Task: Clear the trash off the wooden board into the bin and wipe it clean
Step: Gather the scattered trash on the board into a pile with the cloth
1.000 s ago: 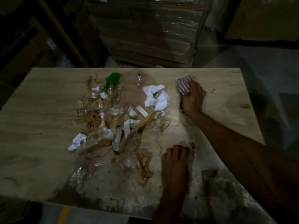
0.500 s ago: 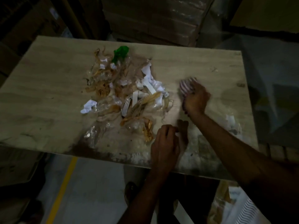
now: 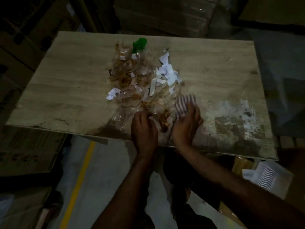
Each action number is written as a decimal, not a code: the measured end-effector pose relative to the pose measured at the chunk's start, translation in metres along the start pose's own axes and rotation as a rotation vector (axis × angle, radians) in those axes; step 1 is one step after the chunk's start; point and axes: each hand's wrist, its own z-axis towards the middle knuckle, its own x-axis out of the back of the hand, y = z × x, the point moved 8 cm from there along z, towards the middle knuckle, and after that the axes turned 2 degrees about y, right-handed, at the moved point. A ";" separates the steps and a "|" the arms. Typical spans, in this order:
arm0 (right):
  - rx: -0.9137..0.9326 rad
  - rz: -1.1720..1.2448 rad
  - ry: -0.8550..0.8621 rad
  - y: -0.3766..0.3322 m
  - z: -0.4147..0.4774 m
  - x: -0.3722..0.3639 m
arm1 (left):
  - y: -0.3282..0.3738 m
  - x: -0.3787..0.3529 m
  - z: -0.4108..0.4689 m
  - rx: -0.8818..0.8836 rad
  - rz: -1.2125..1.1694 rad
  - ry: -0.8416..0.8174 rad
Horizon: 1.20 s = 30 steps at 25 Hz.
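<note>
Right hand (image 3: 187,123), closed on a striped cloth (image 3: 184,103), has swept in from the far right of the wooden board (image 3: 74,83) over the last second and now sits at the near edge, pressed against the trash pile (image 3: 145,80). Left hand (image 3: 143,128) has curled from flat on the board to fingers bunched in the clear plastic at the pile's near side; whether it actually grips a piece cannot be told. The scraps look more bunched than a second ago. Judged: gathering toward the near edge, nothing binned yet, wiping not begun. A green scrap (image 3: 140,44) lies at the far end, outside the hands' reach. White and dark smears (image 3: 234,116) mark the board's right side. No bin identifiable in the dim light; a dark shape under the board's edge is unclear. Stacked cardboard boxes (image 3: 156,14) stand behind.
</note>
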 end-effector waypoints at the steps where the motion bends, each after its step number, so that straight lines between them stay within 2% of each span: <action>1: -0.073 -0.080 -0.040 0.005 -0.023 -0.010 | -0.011 0.003 0.001 0.005 -0.008 -0.008; 3: -0.084 -0.129 -0.122 0.001 -0.035 -0.041 | -0.025 0.007 0.000 -0.028 0.009 -0.025; 5: -0.028 -0.029 -0.137 -0.022 -0.017 -0.067 | -0.044 0.016 -0.001 -0.076 0.026 -0.036; 8: 0.112 0.052 0.069 -0.056 0.003 -0.055 | -0.077 0.041 0.003 -0.077 0.044 0.001; 10: 0.338 0.012 0.121 -0.082 -0.017 -0.046 | -0.102 0.060 0.014 -0.050 0.071 0.035; 13: 0.682 -0.063 -0.107 -0.114 -0.083 -0.080 | -0.137 0.082 0.031 -0.010 0.038 0.065; 15: 0.919 -0.200 -0.289 -0.115 -0.126 -0.124 | -0.163 0.085 0.045 0.104 0.010 0.050; 17: 1.038 -0.329 -0.407 -0.110 -0.135 -0.160 | -0.188 0.081 0.054 0.202 -0.026 0.014; 20: 0.934 -0.410 -0.298 -0.113 -0.084 -0.172 | -0.207 0.071 0.063 0.207 0.007 -0.069; 23: 0.803 -0.324 -0.166 -0.121 -0.044 -0.155 | -0.211 0.068 0.076 0.223 0.007 -0.106; 25: 0.815 -0.236 -0.104 -0.139 -0.049 -0.156 | -0.211 0.070 0.091 0.256 -0.031 -0.089; 26: 0.859 -0.215 -0.106 -0.152 -0.059 -0.167 | -0.212 0.071 0.101 0.274 -0.053 -0.061; 28: 0.962 -0.219 -0.248 -0.175 -0.083 -0.210 | -0.222 0.077 0.120 0.319 -0.077 0.019; 30: 0.974 -0.272 -0.368 -0.184 -0.091 -0.246 | -0.233 0.079 0.138 0.326 -0.036 0.035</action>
